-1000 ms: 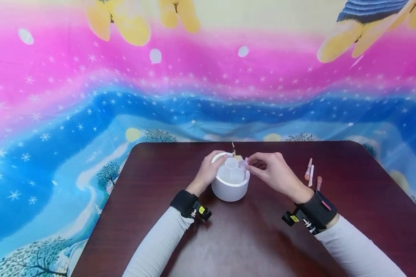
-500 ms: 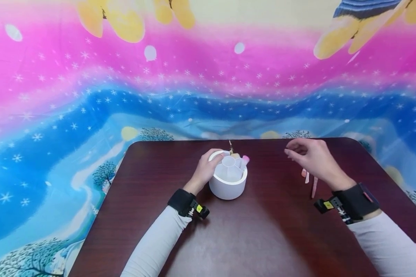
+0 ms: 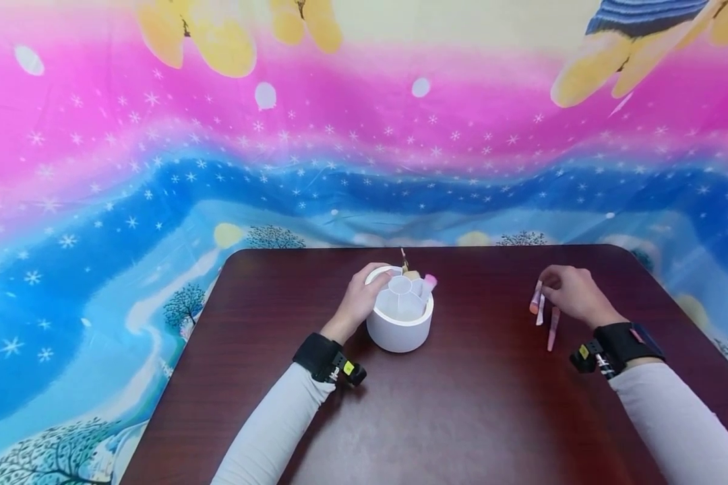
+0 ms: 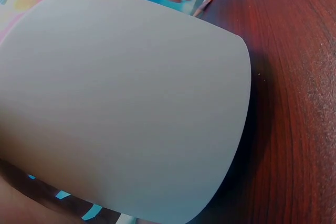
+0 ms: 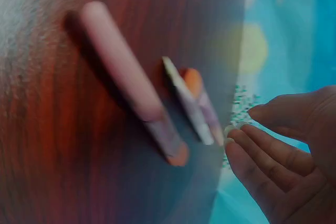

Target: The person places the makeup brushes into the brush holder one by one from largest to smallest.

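Observation:
My left hand (image 3: 360, 296) grips the rim of a white round divided organizer (image 3: 400, 335), its thumb over the top edge. Standing in the organizer's compartments are a pink-tipped brush (image 3: 429, 280) and a thin brush with a pale head (image 3: 410, 273). In the left wrist view, the organizer's smooth wall (image 4: 131, 98) fills most of the picture. My right hand (image 3: 573, 294) is over the right of the table with nothing held, its fingertips close to a group of makeup brushes. These are an orange-headed brush (image 5: 193, 81), a slim white one (image 5: 188, 103) and a thicker pink-handled one (image 5: 123, 69).
The dark reddish wooden table (image 3: 461, 417) has a rounded far edge. Behind it hangs a colourful cloth (image 3: 364, 148) with snowflakes and trees. A strapped camera (image 3: 594, 357) sits on the right wrist and another (image 3: 348, 370) on the left.
The right hand let go of the pink-tipped brush in the organizer, swung right and lowered to the brushes on the table. The left hand has stayed on the organizer.

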`<move>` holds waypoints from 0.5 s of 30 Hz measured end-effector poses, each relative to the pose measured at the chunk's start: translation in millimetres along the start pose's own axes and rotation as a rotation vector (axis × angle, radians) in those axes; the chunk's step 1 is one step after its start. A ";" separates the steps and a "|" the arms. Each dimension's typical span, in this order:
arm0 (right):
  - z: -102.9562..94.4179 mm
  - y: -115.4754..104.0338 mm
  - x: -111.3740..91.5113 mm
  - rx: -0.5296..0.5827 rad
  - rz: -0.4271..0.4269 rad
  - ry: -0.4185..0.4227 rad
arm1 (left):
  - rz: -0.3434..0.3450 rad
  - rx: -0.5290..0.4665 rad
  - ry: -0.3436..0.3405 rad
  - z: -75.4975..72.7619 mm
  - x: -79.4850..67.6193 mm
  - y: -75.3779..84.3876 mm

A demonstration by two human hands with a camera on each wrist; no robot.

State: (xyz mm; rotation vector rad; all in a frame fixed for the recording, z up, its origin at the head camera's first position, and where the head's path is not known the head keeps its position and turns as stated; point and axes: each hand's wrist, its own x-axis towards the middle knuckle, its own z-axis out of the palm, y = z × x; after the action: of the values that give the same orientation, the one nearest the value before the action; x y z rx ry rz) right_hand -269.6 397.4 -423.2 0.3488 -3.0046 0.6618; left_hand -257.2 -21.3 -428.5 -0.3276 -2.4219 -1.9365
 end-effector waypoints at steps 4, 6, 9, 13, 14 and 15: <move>10.2 6.0 3.2 -0.013 0.007 -0.055 | 0.005 0.000 0.000 1.3 0.1 -1.2; 13.9 7.3 5.4 -0.036 0.006 -0.070 | 0.009 -0.001 0.000 2.0 0.6 -1.9; 17.7 6.5 7.0 -0.073 -0.001 -0.093 | 0.016 -0.006 0.001 2.5 0.9 -2.3; 22.4 0.8 8.9 -0.119 -0.034 -0.114 | 0.018 -0.005 0.000 2.1 0.7 -1.7; 23.7 -0.7 9.9 -0.131 -0.046 -0.116 | 0.018 -0.004 0.000 2.0 0.7 -1.4; 25.3 -2.3 11.1 -0.136 -0.055 -0.119 | 0.019 -0.003 0.001 2.0 0.7 -1.1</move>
State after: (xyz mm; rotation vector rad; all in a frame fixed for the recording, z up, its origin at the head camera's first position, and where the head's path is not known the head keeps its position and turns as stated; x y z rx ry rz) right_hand -279.8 382.5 -444.2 0.4776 -3.1177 0.4444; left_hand -257.9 -19.5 -430.0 -0.3487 -2.4060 -1.9329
